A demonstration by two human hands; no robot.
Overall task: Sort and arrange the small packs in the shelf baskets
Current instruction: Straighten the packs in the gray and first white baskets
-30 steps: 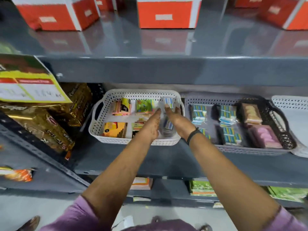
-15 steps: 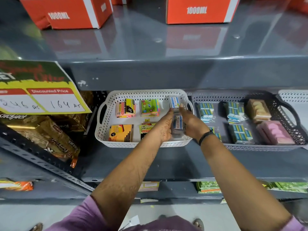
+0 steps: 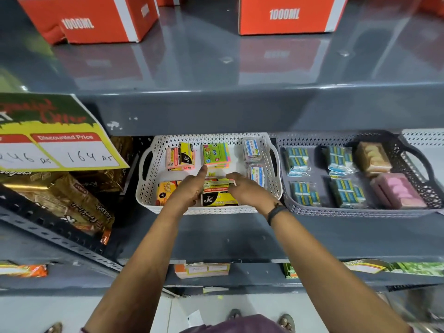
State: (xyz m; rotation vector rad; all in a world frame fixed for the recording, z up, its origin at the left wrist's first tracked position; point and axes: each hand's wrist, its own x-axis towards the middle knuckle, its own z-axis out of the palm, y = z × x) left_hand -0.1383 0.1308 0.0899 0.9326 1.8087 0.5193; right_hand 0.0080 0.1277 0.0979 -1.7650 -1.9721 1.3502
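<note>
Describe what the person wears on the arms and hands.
Both forearms are bare. A dark band circles the wrist of the right hand. The left hand wears nothing visible: no ring, no glove. Purple sleeves show only at the bottom edge of the view.

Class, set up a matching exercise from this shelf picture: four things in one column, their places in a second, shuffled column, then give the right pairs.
Things:
1. pink soap pack
2. red carton
3. price sign
4. clear pack with a blue label

Places:
A. top shelf
B. back right corner of the white basket
C. hanging at the left
D. front right of the grey basket

Pairs: 1-D, 2-A, 3-C, 4-B
</note>
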